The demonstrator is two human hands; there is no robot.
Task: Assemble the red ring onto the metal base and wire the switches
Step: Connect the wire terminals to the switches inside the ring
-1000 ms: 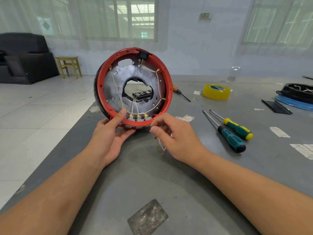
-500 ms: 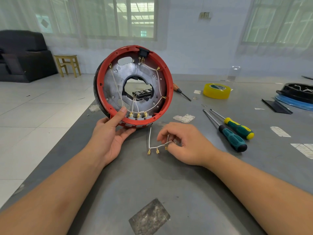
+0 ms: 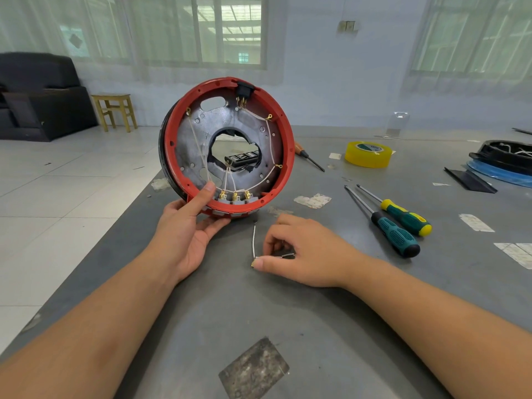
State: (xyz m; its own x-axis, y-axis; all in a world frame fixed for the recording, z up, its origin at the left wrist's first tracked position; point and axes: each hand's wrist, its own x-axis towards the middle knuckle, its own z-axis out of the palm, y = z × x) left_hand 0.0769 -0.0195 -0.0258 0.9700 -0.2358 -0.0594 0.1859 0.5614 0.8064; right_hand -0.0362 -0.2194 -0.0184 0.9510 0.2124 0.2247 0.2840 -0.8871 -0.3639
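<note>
Left hand [image 3: 187,237] steadies the stiff, upright red ring [image 3: 283,156] by its lower rim; right hand [image 3: 302,251] pinches the thin, floppy wire [image 3: 253,240] on the bench [image 3: 316,326], best taken near its brass terminal.

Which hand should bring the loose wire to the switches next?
Right. The right hand already pinches the loose wire on the table. The left hand holds the red ring upright, so it looks tied up.
</note>
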